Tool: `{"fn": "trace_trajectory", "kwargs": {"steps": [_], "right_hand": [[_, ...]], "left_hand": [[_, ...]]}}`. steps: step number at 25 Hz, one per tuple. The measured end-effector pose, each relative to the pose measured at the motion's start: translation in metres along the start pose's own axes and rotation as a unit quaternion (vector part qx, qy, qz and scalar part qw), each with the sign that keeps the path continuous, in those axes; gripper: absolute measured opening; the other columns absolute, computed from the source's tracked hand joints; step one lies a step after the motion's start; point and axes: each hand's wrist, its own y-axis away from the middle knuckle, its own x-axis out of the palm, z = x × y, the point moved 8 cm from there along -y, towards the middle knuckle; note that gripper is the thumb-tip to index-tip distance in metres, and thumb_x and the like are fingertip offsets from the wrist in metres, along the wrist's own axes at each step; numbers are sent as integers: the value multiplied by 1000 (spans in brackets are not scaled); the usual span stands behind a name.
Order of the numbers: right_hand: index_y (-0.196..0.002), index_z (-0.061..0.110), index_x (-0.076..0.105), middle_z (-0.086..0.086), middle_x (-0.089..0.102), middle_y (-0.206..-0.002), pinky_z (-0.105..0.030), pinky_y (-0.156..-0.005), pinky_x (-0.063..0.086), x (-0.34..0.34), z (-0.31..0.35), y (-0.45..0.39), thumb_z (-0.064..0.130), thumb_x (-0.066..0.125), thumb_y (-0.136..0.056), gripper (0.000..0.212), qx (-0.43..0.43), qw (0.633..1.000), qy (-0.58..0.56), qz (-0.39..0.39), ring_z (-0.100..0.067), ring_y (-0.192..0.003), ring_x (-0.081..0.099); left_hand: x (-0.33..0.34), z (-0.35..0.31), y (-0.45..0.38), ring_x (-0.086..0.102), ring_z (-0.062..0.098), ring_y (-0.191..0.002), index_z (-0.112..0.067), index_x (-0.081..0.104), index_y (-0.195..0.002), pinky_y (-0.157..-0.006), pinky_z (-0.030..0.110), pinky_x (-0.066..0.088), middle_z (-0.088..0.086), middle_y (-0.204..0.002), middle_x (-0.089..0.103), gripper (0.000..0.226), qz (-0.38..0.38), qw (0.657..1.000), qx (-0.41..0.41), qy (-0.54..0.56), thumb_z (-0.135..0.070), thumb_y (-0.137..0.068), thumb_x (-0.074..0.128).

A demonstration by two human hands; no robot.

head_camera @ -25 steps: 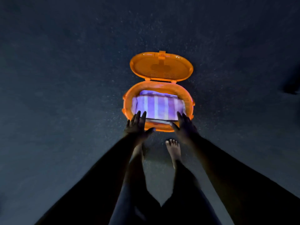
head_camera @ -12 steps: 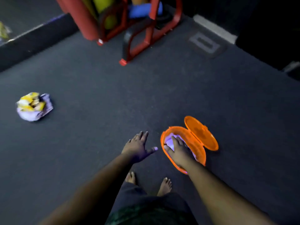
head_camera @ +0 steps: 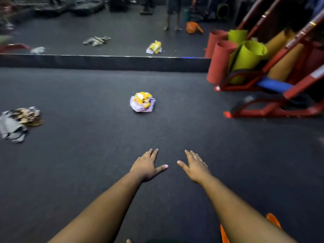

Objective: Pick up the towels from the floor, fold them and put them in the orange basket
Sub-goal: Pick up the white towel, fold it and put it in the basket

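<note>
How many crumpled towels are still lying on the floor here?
2. A yellow and lilac towel lies straight ahead of the hands; a grey patterned towel lies far left. The ones beyond the ledge look like mirror reflections.

Under me runs a dark grey carpet floor [head_camera: 87, 172]. Ahead, a low dark ledge [head_camera: 105, 63] carries a wall mirror [head_camera: 105, 23] reflecting the room. To my right, a red metal rack [head_camera: 273, 109] holds rolled mats [head_camera: 245, 58] in red, green and tan. The light is dim.
</note>
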Motion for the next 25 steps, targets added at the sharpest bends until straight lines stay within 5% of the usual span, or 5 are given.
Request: {"fn": "trace_trajectory", "kwargs": {"steps": [6, 14, 25], "right_hand": [[-161, 31, 17, 2, 13, -170, -55, -123, 16, 53, 258, -41, 72, 39, -95, 81, -161, 984, 74, 20, -23, -157, 7], [-162, 33, 13, 3, 11, -171, -54, -124, 14, 109, 539, -76, 75, 38, -94, 84, -326, 936, 131, 40, -22, -157, 4], [-162, 33, 9, 3, 8, -171, -54, -124, 15, 186, 799, -181, 76, 36, -93, 86, -457, 862, 188, 109, -23, -157, 5]], "left_hand": [[-89, 227, 73, 7, 17, -157, -28, 5, -163, -126, 44, 18, 1, -171, 4, 103, -79, 989, -120, 35, -86, -84, 38], [-200, 440, 163, 8, 18, -157, -29, 6, -163, -125, 45, 20, 0, -171, 5, 103, -177, 947, -255, 80, -87, -84, 37], [-298, 634, 169, 9, 19, -157, -28, 4, -163, -125, 45, 20, 0, -171, 6, 103, -209, 884, -408, 92, -88, -84, 33]]}}
